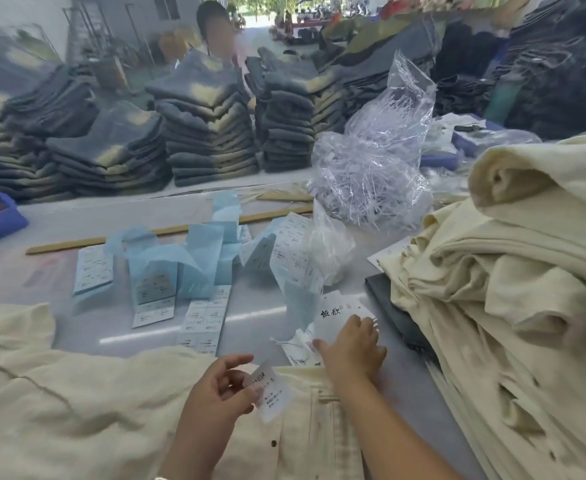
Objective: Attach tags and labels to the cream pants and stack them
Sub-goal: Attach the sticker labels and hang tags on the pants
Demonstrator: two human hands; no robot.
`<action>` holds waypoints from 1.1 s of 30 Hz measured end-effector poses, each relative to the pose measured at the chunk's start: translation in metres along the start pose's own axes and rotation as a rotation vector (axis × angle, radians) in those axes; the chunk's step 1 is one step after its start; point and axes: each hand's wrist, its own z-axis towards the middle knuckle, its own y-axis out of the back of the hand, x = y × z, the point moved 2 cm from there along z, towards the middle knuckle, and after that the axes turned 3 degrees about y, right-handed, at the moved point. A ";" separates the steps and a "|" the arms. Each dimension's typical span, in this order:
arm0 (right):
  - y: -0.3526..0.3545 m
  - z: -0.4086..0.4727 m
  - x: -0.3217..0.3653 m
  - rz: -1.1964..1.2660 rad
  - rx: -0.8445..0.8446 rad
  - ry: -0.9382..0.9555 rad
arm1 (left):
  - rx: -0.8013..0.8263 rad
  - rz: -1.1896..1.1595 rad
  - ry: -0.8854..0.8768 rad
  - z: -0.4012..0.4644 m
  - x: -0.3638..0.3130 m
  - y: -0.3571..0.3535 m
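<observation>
The cream pants point(94, 410) lie flat at six o'clock on the grey table point(77, 323). Over their waistband, the left hand point(215, 389) pinches a white size label point(271, 393). At one o'clock from it, the right hand point(352, 348) rests with fingers relaxed on a white hang tag point(336, 311). Cream pants pile point(509, 289) sits at three o'clock, sticker sheets point(205, 320) at twelve.

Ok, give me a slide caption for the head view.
Left hand pinches a size label over cream pants; right hand reaches for hang tags.
</observation>
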 end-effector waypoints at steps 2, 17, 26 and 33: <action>0.000 -0.001 -0.001 -0.036 -0.049 0.042 | 0.001 -0.009 0.010 -0.002 0.002 0.002; 0.101 -0.039 -0.027 0.908 -0.262 0.289 | 0.237 -0.013 -0.056 -0.040 -0.029 -0.014; 0.140 -0.125 -0.003 1.293 0.724 0.703 | 0.456 -0.063 -0.195 -0.074 -0.067 -0.038; 0.146 -0.131 -0.001 1.300 0.957 0.773 | 0.501 -0.080 -0.212 -0.086 -0.064 -0.031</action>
